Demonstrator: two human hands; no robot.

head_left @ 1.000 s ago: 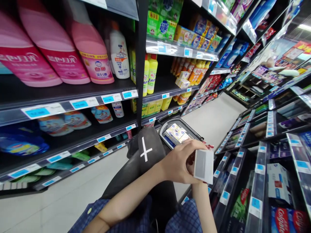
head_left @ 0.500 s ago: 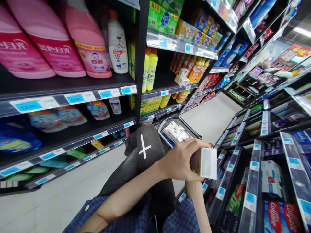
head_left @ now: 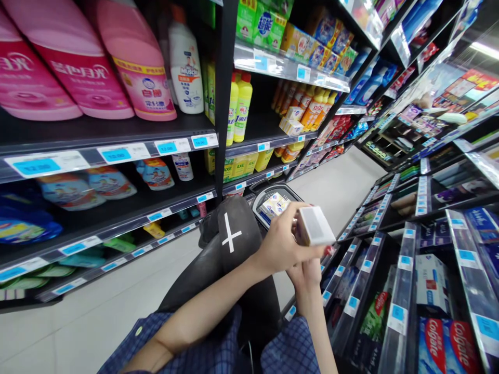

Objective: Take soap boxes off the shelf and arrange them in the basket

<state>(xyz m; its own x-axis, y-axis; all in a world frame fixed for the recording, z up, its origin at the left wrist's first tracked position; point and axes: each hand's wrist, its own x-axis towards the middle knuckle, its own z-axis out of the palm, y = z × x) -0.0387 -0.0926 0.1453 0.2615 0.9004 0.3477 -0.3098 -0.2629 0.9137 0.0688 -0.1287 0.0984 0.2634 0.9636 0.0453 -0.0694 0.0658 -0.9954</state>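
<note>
Matt cardboard box [head_left: 316, 225]; glossy plastic bottles [head_left: 83, 67] (pink ones); smooth floor [head_left: 339, 176].

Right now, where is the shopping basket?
In the head view, the basket is near the centre, just beyond the knee marked with a white cross, beside the left-hand shelves.

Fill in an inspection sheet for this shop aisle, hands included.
Surface: pale tiled floor, dry-looking where visible.
Job's things: small white-ended rectangular box, held; black basket with white-and-yellow printed packs inside.
Clutter: large pink plastic bottles shelved left; blue-and-red Colgate boxes shelved right.
Grippers: bare left hand grips the box; bare right hand just below, fingers partly hidden, contact unclear.
Cables: thin white cord near the lap, ends not visible.
Surroundings: black shelving with blue-and-white price labels.
</note>
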